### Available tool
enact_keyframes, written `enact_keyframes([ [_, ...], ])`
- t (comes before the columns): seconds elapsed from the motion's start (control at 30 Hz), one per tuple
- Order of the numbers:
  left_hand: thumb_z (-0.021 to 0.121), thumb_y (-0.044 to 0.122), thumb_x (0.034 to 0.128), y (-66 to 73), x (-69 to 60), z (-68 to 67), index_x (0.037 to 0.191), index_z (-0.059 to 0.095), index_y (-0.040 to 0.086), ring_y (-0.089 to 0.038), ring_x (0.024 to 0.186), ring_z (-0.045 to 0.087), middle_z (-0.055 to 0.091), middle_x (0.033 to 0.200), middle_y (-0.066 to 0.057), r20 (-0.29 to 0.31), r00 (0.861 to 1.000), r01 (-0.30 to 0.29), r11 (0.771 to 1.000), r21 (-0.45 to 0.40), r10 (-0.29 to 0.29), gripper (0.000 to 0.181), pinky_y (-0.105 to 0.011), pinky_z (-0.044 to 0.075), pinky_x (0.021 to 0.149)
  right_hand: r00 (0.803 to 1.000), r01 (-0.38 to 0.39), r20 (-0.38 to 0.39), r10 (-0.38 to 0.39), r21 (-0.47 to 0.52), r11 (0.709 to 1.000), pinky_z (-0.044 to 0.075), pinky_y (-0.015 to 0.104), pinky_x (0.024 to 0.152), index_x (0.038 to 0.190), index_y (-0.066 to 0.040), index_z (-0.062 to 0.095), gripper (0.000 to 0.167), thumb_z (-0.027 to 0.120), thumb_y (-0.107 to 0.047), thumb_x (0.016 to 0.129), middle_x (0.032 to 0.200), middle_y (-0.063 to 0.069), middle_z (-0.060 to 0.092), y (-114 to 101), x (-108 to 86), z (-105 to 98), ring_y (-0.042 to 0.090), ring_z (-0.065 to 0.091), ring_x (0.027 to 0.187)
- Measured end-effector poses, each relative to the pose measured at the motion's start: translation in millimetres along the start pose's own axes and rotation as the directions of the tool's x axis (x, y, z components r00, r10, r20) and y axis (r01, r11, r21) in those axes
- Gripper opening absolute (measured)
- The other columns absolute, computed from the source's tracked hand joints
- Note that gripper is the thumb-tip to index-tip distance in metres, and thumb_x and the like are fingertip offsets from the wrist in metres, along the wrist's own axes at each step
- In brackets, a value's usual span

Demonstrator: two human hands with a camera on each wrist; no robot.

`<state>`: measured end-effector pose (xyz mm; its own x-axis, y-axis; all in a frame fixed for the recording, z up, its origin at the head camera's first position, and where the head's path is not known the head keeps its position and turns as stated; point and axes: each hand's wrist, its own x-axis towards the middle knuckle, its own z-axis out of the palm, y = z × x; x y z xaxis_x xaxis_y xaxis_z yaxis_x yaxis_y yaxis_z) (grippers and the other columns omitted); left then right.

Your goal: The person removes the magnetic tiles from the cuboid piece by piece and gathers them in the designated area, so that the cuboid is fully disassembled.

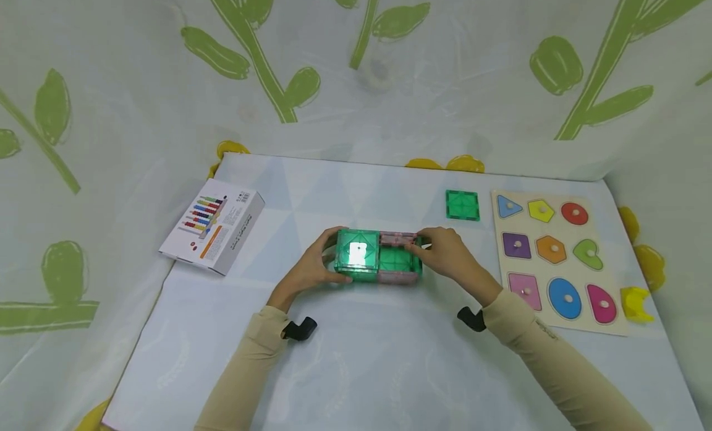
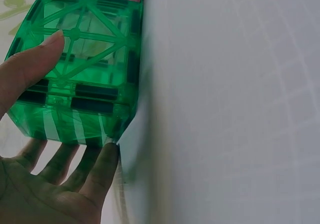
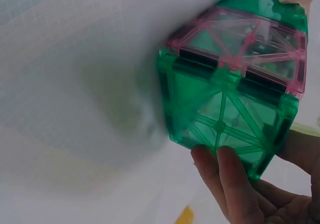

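Note:
A box-shaped build of magnetic tiles (image 1: 358,258), see-through green with pink tiles on its right part, stands on the table in the head view. Its left half has a green tile on top; the right half is open above. My left hand (image 1: 311,264) grips the left end, thumb along the front face and fingers round the end. At the right end, my right hand (image 1: 447,251) holds the build by its green end tile (image 3: 220,126), fingertips against that face in the right wrist view. One loose green magnetic tile (image 1: 462,205) lies behind the right hand.
On the right lies a wooden peg puzzle board (image 1: 525,255) with coloured knobbed shapes, a yellow curved piece (image 1: 636,305) beside it. A white box (image 1: 214,224) with a bead-toy picture sits at the table's left edge. A leaf-patterned cloth (image 1: 389,109) hangs behind the table.

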<state>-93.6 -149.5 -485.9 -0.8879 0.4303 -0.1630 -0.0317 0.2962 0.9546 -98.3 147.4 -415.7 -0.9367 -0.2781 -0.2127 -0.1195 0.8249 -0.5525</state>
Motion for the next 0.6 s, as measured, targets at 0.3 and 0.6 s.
enact_keyframes([
  [0.3,0.092,0.005,0.0674,-1.8,1.0,0.3,0.153,0.033,0.024,-0.037,0.152,0.027,0.036,0.159,-0.010,0.003,1.000,-0.003,1.000,-0.014,0.003,0.106,-0.064,0.031,0.118,1.000,-0.017,0.007,0.017,-0.015,1.000,0.056,0.039,0.069,0.108,0.008,0.070,0.028,0.061,-0.016,0.097,0.103,0.023,0.074,-1,11.2,6,0.027,0.066,0.081],
  [0.6,0.092,0.006,0.0662,-1.3,0.8,-0.9,0.153,0.033,0.026,-0.037,0.152,0.028,0.037,0.158,-0.010,0.006,1.000,0.004,1.000,-0.009,-0.004,0.107,-0.063,0.032,0.118,0.998,-0.051,0.042,0.052,-0.028,0.998,0.044,0.027,0.059,0.108,0.008,0.069,0.026,0.062,-0.014,0.096,0.095,0.020,0.073,-2,16.9,8,0.021,0.057,0.071],
])
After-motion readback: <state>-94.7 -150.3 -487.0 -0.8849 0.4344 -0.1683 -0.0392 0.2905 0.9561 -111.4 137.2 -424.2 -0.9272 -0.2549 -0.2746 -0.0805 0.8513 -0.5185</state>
